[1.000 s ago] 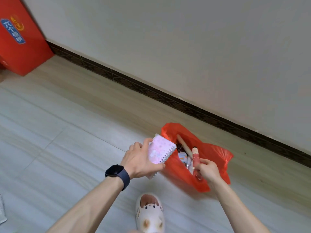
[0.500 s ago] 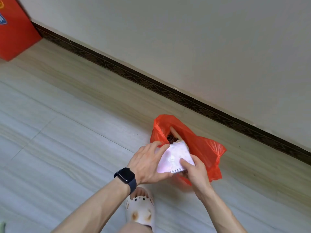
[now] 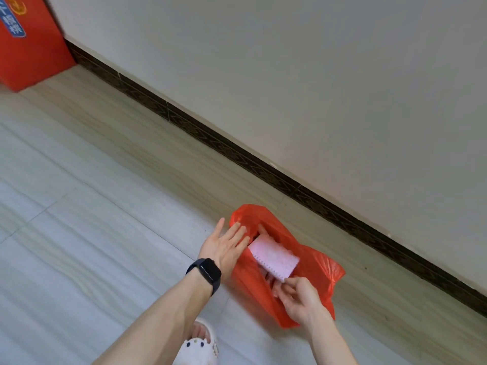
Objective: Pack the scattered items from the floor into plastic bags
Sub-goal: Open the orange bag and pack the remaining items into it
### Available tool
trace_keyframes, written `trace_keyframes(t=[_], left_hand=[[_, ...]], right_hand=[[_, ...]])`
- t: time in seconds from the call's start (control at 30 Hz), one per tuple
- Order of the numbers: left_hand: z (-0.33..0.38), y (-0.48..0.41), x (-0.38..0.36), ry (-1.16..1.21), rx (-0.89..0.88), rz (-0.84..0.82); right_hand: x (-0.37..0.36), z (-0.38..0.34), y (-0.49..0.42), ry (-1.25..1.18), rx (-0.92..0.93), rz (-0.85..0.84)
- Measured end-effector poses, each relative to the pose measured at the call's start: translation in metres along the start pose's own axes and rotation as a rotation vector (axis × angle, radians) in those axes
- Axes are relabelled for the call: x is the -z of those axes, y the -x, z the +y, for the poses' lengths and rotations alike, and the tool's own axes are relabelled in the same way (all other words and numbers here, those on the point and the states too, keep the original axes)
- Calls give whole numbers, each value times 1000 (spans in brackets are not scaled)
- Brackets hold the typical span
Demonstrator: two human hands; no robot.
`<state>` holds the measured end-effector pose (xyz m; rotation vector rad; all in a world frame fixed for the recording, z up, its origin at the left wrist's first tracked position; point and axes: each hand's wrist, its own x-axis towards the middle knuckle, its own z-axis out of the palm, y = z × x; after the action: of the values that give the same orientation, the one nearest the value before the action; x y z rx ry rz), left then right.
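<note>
Notebook (image 3: pixel 274 255) is seen half in the mouth of the red bag (image 3: pixel 319 272) on the floor. It is pink, and a wire spine is seen along its near edge. The left hand (image 3: pixel 226 246) is held flat and spread against the bag's left rim, just beside it. Its long side is pointed down toward the right hand (image 3: pixel 300 299), which is nearer. Its near corner looks pinched there by curled fingers.
</note>
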<state>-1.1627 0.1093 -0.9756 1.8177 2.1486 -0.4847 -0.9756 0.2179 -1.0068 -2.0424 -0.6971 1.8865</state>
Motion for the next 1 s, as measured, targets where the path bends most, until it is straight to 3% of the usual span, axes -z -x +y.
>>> trace_keyframes(t=[0.07, 0.13, 0.3, 0.5, 0.63, 0.77, 1.0], left_hand=[[-7, 16, -3, 66, 38, 26], [-19, 38, -8, 134, 120, 38], [-77, 125, -13, 181, 400, -82], [-155, 291, -9, 246, 799, -195], [-172, 422, -23, 307, 1074, -207], [-166, 508, -72, 404, 1240, -268], [-119, 547, -219, 815, 1380, -269]], right_hand=[[-4, 12, 3, 326, 211, 53], [-14, 21, 27, 680, 439, -2], [-79, 21, 86, 1235, 1050, -376], [-184, 29, 184, 1643, 1516, -800], [-245, 65, 258, 1912, 1600, -1041], [-280, 117, 303, 2086, 1704, -1111], [-305, 245, 306, 2328, 1598, -1283]])
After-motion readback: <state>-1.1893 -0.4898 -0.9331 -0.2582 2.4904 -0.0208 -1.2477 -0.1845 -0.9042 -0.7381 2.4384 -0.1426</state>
